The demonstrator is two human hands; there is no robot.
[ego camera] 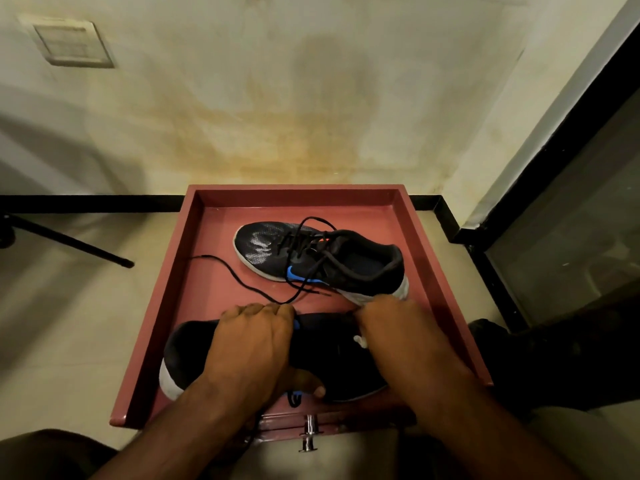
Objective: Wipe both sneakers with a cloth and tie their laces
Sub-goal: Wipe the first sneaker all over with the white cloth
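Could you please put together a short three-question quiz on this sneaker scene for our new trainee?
1. True or false: both sneakers lie inside the red tray.
2. Which sneaker are the left hand and right hand on? A) the far sneaker B) the near sneaker C) neither
3. In one word, what state are the laces of the far sneaker in?

Key
1. True.
2. B: both hands rest on the near sneaker, at the front of the tray.
3. Untied: loose ends trail across the tray floor.
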